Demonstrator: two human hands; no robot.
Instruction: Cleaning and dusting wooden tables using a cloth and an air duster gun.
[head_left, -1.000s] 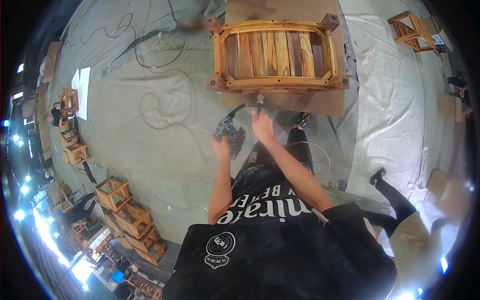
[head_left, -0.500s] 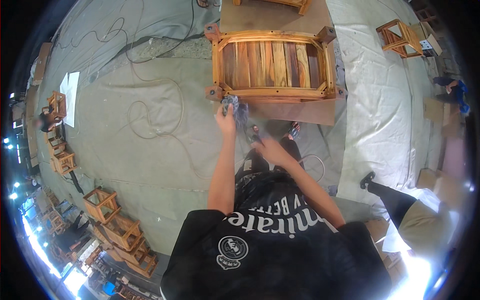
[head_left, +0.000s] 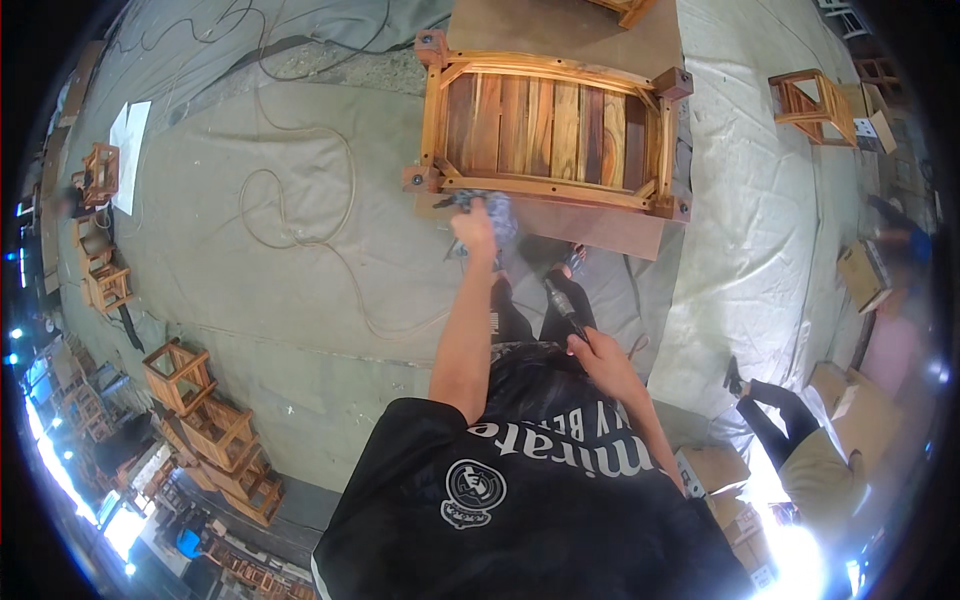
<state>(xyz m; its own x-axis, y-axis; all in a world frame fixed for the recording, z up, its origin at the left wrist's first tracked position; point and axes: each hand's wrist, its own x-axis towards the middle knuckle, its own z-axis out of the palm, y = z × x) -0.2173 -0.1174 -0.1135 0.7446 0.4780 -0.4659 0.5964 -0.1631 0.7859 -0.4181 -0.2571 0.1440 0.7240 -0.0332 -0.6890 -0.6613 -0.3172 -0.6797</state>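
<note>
An upturned wooden table or bench frame (head_left: 558, 188) lies ahead of me, its slatted underside and several short corner legs showing. My left hand (head_left: 474, 230) grips a bunched grey-blue cloth (head_left: 501, 214) at the near rail, close to the left corner leg. Whether the cloth touches the wood, I cannot tell. Lower and to the right, over my lap, my right hand (head_left: 604, 358) is closed round a slim tool with a dark handle and grey metal body (head_left: 563, 302). The tool points away from me, apart from the frame.
Brown cardboard (head_left: 610, 232) lies under the frame. A thin hose (head_left: 352, 190) loops across the floor sheet on the left. Stacked wooden stools (head_left: 215, 425) stand at lower left, another stool (head_left: 815, 105) at far right. A person (head_left: 815, 465) is at lower right, near cardboard boxes.
My left hand has moved slightly right with the cloth, off the left corner leg. My right hand has drawn back toward me and right, bringing the tool into plain sight. The person at right has shifted.
</note>
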